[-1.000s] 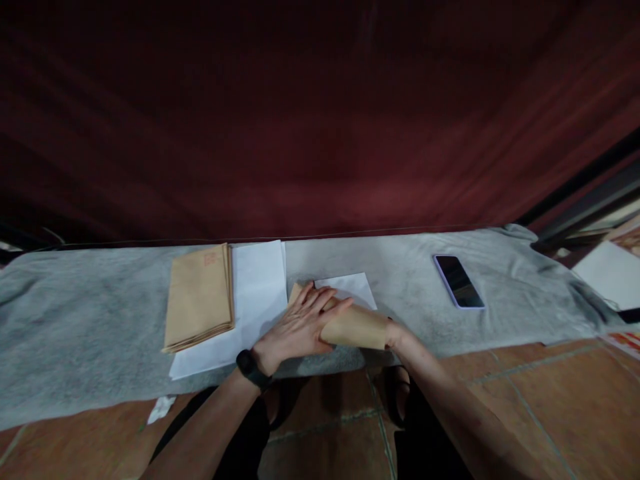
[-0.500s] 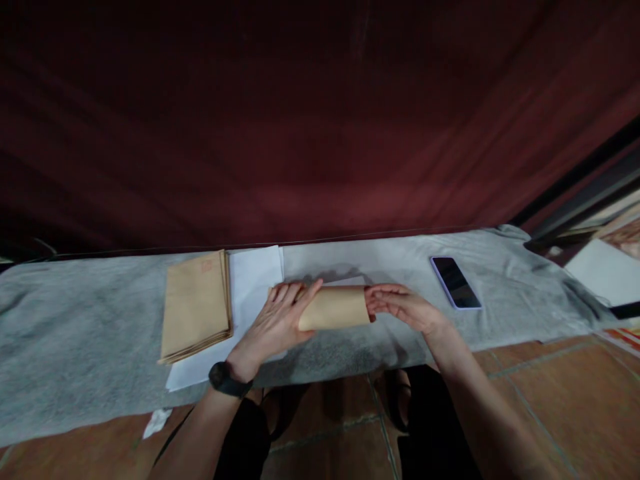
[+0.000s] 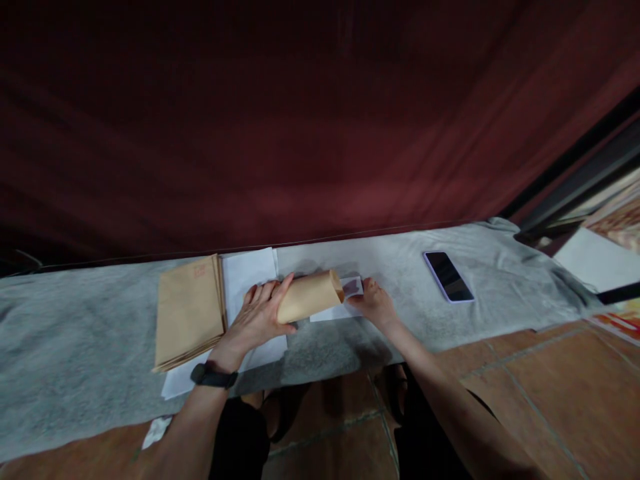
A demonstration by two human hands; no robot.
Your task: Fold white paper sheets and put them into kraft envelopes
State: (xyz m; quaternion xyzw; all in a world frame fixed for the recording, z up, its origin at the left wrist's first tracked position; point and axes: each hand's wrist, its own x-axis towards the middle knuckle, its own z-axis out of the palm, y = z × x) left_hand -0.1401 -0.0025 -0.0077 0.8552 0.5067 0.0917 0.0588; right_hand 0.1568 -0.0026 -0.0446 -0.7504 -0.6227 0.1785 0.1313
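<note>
Envelope of thin brown paper (image 3: 307, 297), bowed into a tube, is at the middle of the grey-cloth-covered table (image 3: 400, 267), its left end clasped in the left hand (image 3: 263, 310). Its long axis runs left to right, with the gaping mouth towards the right hand (image 3: 379, 305), the nearer one to that end. The right grip pinches the right edge of a flat white paper sheet (image 3: 333, 314), partly hidden by the envelope; whether they touch, I cannot tell.
</note>
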